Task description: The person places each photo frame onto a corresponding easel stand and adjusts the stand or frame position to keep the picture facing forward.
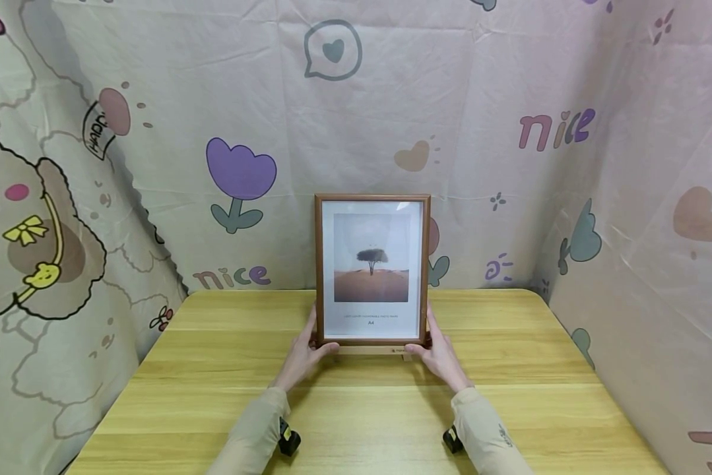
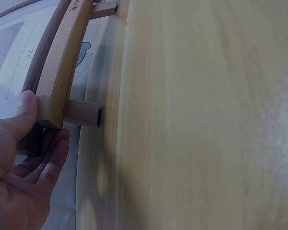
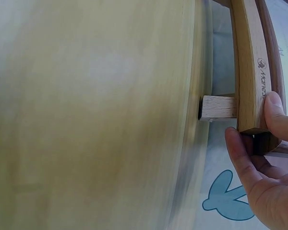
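A brown-edged picture frame [image 1: 370,264] holding a print of a lone tree stands upright near the middle of the table, its lower edge along a pale wooden stand [image 1: 361,350]. My left hand [image 1: 305,349] grips the lower left corner, thumb in front and fingers around the side and behind. At the lower right corner my right hand [image 1: 437,353] does the same, its thumb at the ledge's end near small printed lettering. Short wooden feet stick out under the ledge, one foot [image 2: 81,112] showing in the left wrist view and another foot [image 3: 219,107] in the right.
The wood-grain table [image 1: 213,396] reaches back to a cloth backdrop [image 1: 356,132] printed with flowers, hearts and words. More printed cloth [image 1: 53,218] hangs along the left side and the right. Black wrist cameras sit at both sleeve cuffs.
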### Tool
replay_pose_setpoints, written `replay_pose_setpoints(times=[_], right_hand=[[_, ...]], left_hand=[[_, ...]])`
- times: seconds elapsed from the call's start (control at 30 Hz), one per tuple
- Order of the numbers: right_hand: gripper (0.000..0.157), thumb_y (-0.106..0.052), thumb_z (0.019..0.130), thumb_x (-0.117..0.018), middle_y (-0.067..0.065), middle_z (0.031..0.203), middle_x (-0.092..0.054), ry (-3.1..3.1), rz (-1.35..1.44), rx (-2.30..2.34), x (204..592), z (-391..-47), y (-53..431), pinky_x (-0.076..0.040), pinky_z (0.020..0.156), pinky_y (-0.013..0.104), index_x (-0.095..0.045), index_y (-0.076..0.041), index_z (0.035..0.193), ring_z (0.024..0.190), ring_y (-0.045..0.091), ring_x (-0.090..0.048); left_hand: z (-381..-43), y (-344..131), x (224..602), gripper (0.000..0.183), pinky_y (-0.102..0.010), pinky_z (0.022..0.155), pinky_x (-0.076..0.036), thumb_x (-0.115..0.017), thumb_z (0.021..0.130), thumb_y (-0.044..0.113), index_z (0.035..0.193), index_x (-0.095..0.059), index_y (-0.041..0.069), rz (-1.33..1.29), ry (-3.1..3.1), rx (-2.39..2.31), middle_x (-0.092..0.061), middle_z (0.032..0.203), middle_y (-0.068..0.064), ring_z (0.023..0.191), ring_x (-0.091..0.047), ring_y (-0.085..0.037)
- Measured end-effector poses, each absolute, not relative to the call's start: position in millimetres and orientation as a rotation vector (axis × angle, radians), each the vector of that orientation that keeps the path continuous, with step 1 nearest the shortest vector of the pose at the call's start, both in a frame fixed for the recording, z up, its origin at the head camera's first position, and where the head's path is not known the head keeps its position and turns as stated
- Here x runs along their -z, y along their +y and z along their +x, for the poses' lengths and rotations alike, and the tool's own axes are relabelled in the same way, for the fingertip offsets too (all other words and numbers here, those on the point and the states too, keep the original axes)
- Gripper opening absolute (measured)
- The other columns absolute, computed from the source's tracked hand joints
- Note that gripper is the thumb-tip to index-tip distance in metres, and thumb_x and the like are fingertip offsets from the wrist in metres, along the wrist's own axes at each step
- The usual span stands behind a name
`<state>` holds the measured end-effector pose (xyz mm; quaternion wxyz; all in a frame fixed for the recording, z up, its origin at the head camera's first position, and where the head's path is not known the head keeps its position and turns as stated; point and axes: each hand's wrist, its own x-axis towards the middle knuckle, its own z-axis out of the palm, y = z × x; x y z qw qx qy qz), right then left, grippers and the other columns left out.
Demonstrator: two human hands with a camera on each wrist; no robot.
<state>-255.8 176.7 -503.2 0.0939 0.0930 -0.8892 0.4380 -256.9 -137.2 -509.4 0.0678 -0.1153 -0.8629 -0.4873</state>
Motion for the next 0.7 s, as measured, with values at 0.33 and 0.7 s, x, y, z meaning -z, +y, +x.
replay_pose_setpoints(times=[0.33, 0.7], right_hand=[[0.11, -0.013, 0.083, -0.08, 0.029, 0.105, -0.073, -2.66, 0.252, -1.312, 501.6, -256.2, 175.3, -0.053, 0.095, 0.053, -0.004, -0.016, 0.164, 0.09, 0.031, -0.073], [0.113, -0.018, 0.083, -0.081, 0.024, 0.102, -0.074, -2.667, 0.26, -1.311, 501.7, -256.3, 178.3, -0.054, 0.094, 0.052, -0.002, -0.02, 0.164, 0.091, 0.028, -0.071]], left_hand=[[-259.2, -138.0, 509.8, 0.104, -0.036, 0.085, -0.053, -0.076, 0.087, 0.033, 0.164, -0.008, 0.02, -0.332, -2.604, 1.479, -0.069, 0.113, -0.019, 0.089, -0.06, -0.018], [-255.6, -139.0, 507.6, 0.106, -0.052, 0.098, -0.053, -0.076, 0.088, 0.036, 0.164, -0.004, 0.022, -0.315, -2.647, 1.436, -0.058, 0.138, -0.031, 0.105, -0.064, -0.031]])
